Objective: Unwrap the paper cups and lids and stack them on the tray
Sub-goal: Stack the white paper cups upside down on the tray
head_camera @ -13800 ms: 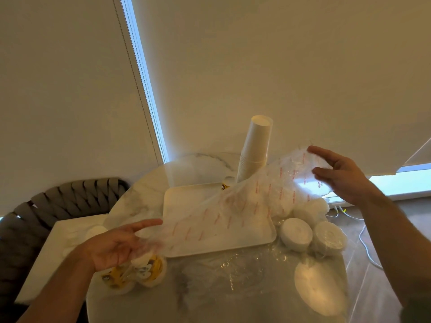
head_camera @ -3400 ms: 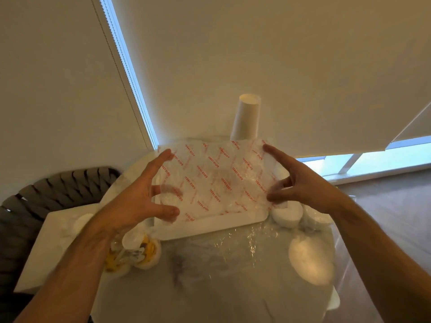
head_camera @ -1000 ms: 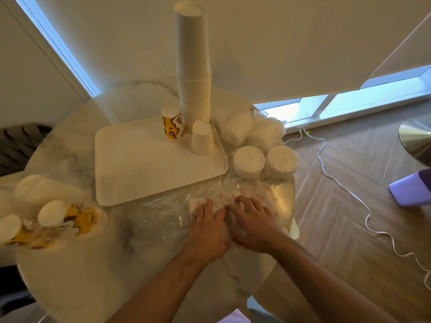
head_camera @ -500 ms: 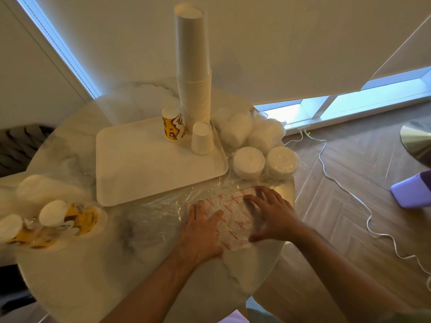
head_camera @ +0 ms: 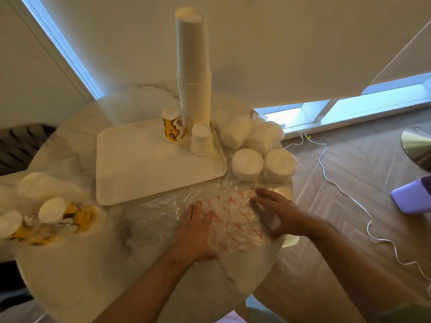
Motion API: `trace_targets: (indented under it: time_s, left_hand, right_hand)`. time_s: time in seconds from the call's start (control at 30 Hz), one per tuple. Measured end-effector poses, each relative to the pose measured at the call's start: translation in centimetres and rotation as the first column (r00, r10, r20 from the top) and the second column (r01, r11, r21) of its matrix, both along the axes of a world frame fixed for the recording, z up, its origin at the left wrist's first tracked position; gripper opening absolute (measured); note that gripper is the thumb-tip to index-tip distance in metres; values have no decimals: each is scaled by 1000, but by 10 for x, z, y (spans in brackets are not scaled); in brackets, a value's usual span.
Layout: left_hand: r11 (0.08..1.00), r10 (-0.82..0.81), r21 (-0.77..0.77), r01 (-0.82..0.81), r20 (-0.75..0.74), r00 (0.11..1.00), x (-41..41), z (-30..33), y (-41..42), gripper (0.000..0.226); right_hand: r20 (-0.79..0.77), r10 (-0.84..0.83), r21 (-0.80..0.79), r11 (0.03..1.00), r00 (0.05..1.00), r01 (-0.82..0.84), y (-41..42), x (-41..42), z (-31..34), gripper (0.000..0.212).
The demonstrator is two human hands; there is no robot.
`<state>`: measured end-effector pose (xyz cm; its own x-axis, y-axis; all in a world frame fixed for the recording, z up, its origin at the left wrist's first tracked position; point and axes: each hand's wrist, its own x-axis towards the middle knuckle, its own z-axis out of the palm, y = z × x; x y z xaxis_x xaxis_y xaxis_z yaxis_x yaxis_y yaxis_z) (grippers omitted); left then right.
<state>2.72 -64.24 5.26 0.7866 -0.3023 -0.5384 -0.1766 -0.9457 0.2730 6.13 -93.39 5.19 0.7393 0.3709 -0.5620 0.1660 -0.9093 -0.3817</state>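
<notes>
Clear crinkled plastic wrapper (head_camera: 235, 217), red-printed, lies flat at the round marble table's (head_camera: 93, 264) near-right edge. Left hand (head_camera: 196, 227) and right hand (head_camera: 275, 210) press it with straight fingers (hands farther apart than half a second ago). Smooth white rectangular tray (head_camera: 144, 169), long axis left-right, carries the tall upright cup stack (head_camera: 193, 73) at its far-right corner.

At your three o'clock a white cable (head_camera: 335, 183) snakes over the wood floor (head_camera: 363, 164), with a purple box (head_camera: 412, 197) beyond it. At nine o'clock, a dark woven chair (head_camera: 21, 145).
</notes>
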Motion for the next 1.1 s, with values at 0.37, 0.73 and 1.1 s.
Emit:
trace_targets:
  time_s: [0.37,0.73,1.1]
  left_hand:
    - [999,26,-34,-25,43,999,-1,-2,-6,120]
    - [998,52,-31,-52,-4,999,-2,-3,-3,120]
    - [1000,5,15,-5,4,1000,2,13,1,104]
  right_hand:
    - [309,1,-92,995,951,29,70,-15,25,56]
    - [143,13,-139,990,990,7,52,-10,13,76]
    - [138,57,-213,977,989,-26,57,4,31,69]
